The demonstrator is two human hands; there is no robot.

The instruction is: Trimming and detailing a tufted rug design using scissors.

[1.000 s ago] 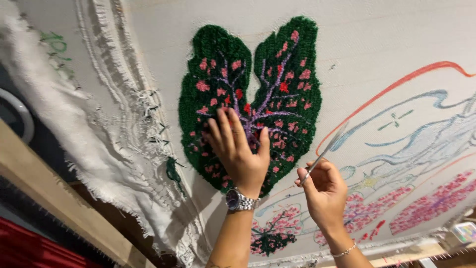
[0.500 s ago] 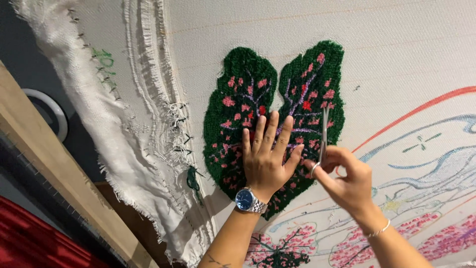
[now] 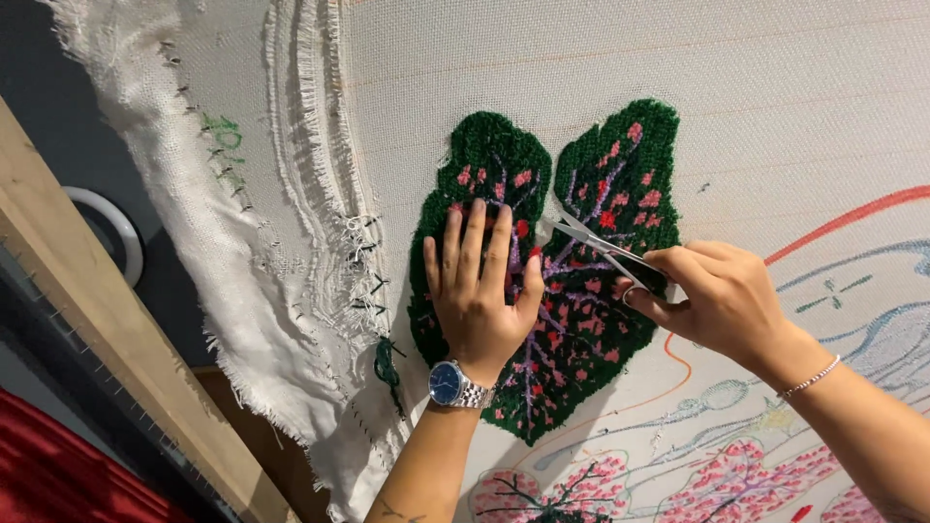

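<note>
The left hand (image 3: 477, 291), a silver wristwatch with a blue dial (image 3: 451, 384) on its wrist, lies flat with fingers spread on the tufted dark-green leaf patch with pink spots and purple veins (image 3: 591, 291), grasping nothing. The right hand (image 3: 712, 295) is clamped on a pair of small silver scissors (image 3: 596, 242), whose slightly parted blades lie against the leaf's pile just beside the left fingertips. The leaf sits on a stretched off-white backing cloth (image 3: 581, 68) with coloured drawn outlines, its frayed edge (image 3: 242, 320) beside a wooden frame beam (image 3: 107, 358).
</note>
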